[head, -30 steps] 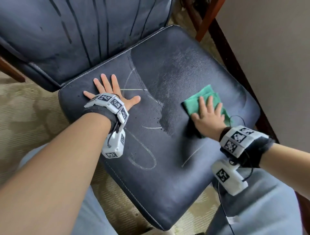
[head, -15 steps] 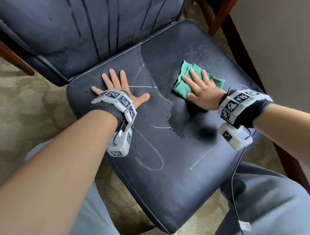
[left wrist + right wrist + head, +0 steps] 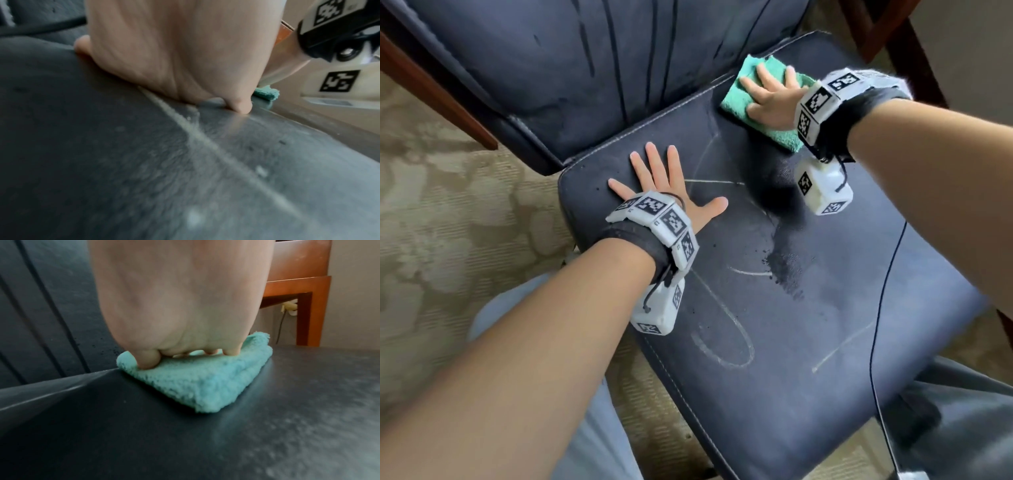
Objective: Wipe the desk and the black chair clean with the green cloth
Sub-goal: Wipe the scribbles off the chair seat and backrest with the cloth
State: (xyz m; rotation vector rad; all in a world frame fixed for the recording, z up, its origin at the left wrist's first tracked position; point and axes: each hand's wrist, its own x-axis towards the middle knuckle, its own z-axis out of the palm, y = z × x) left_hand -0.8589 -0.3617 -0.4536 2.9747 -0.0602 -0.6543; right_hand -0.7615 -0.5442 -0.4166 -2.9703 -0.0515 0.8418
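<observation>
The black chair seat (image 3: 808, 342) fills the head view, marked with pale chalk-like lines and a dark wet streak. My right hand (image 3: 770, 96) presses flat, fingers spread, on the folded green cloth (image 3: 736, 96) at the seat's far edge, by the backrest (image 3: 619, 68). In the right wrist view the fingers (image 3: 148, 360) push down on the cloth (image 3: 201, 386). My left hand (image 3: 664, 192) lies flat with spread fingers on the seat's left side, holding nothing. Its palm (image 3: 174, 56) rests on the seat (image 3: 123, 162) beside a pale line, with the cloth (image 3: 267, 95) just visible behind.
A wooden desk leg (image 3: 308, 313) stands beyond the chair against a pale wall, with a cable hanging behind it. A wooden chair leg (image 3: 438, 92) crosses the patterned beige carpet (image 3: 448, 240) at the left. My knees in light trousers sit below the seat.
My right hand has pushed the green cloth away from me, from the seat's middle right to its far edge by the backrest. The left hand has stayed flat on the seat.
</observation>
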